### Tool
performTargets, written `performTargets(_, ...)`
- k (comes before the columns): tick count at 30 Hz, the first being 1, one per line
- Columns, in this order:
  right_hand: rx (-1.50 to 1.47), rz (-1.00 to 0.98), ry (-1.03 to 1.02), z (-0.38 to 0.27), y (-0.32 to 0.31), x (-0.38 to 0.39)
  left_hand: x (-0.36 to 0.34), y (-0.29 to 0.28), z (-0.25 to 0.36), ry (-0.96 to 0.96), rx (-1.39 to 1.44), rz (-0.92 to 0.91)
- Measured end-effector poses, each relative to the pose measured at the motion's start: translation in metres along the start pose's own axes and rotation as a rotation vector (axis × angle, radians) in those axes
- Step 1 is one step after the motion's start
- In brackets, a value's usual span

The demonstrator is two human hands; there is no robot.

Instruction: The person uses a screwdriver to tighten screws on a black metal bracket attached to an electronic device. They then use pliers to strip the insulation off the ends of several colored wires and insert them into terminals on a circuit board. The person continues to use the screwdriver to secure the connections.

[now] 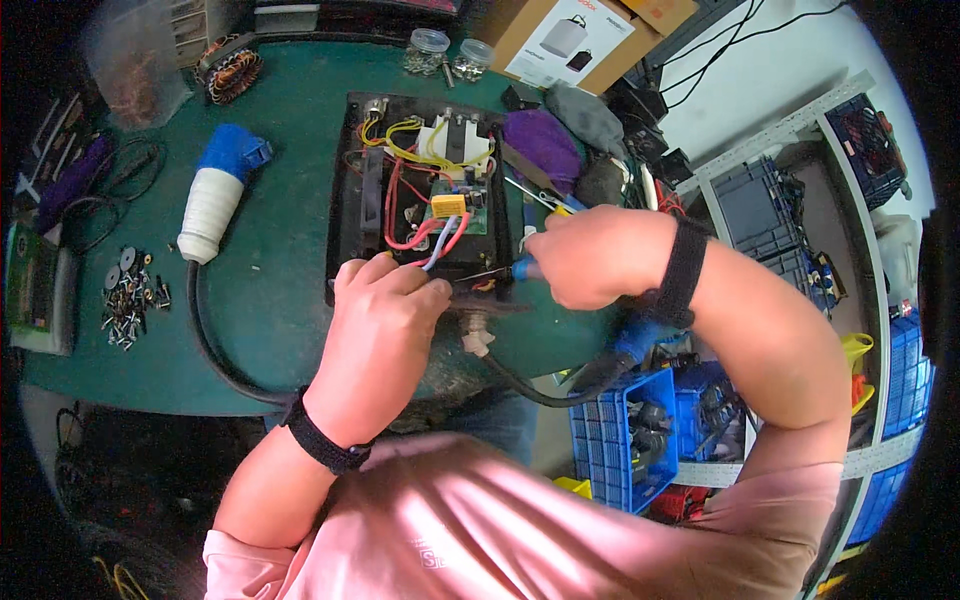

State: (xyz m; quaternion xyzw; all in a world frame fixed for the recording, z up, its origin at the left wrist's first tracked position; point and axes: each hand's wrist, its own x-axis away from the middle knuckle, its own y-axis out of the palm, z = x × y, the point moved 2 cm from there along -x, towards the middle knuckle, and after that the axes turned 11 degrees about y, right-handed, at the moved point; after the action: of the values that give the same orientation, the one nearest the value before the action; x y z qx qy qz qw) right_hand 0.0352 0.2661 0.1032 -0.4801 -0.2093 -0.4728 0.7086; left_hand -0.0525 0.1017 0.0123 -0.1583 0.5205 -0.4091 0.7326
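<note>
A black electrical box (342, 200) lies uncovered on the green workbench, with yellow, red and grey wires (436, 246) and a small circuit board with a yellow component (448, 206) inside. My left hand (385, 312) rests over the box's near edge, fingers closed beside the lower ends of the grey and red wires. Whatever lies under those fingertips is hidden. From the right, my right hand (605, 258) grips a screwdriver (521, 268) with a blue handle. Its thin shaft points left across the near part of the box, toward my left fingertips.
A blue-and-white plug (217, 190) on a black cable lies left of the box, above loose screws and washers (133, 300). Two clear jars (428, 52) and a cardboard box (570, 40) stand behind. Purple cloth (543, 147) and tools lie right; blue crates (600, 435) sit below.
</note>
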Motion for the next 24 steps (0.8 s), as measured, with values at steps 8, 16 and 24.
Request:
performTargets(8, -0.5, -0.415, 0.034, 0.032, -0.014, -0.026, 0.0, 0.0, 0.0, 0.006, 0.009, 0.008)
performTargets(16, -0.135, -0.33, -0.137, 0.011, -0.033, -0.029, 0.001, 0.0, -0.001, 0.015, -0.004, -0.011)
performTargets(24, -0.139, -0.363, -0.075, 0.012, -0.041, -0.032, 0.002, -0.002, 0.001, 0.01, 0.024, -0.002)
